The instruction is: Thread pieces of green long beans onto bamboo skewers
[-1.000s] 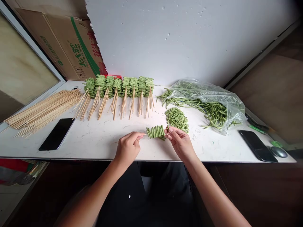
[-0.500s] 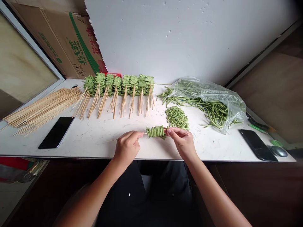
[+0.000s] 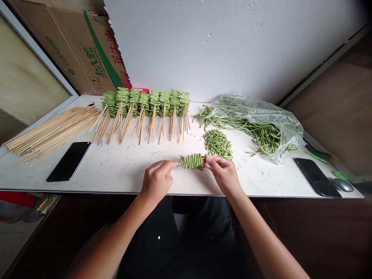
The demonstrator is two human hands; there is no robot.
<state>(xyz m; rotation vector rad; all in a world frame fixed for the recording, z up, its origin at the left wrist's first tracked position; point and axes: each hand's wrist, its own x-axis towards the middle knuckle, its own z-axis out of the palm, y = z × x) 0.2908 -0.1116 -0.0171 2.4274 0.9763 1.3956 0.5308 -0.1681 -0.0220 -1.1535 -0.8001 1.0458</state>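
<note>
My left hand (image 3: 157,176) is closed round a thin wooden skewer (image 3: 178,164), whose free end sticks out to the left. Several short green bean pieces (image 3: 191,161) sit side by side across the skewer, between my two hands. At the skewer's right end, my right hand (image 3: 223,170) pinches one more green bean piece (image 3: 206,156) between thumb and fingers. Its lower part is hidden by the fingers. Just behind my right hand lies a pile of cut green bean pieces (image 3: 217,143).
Stacked bean skewers (image 3: 154,101) stand in a row at the back. Loose skewers (image 3: 55,130) and a phone (image 3: 69,161) lie left. To the right are long beans in a plastic bag (image 3: 255,110), another phone (image 3: 315,176) and a mouse (image 3: 343,185). A cardboard box (image 3: 72,50) stands behind.
Both hands keep nearly the same place and hold. The bean piece at the right end is now more covered by my right fingers. The view has shifted very slightly.
</note>
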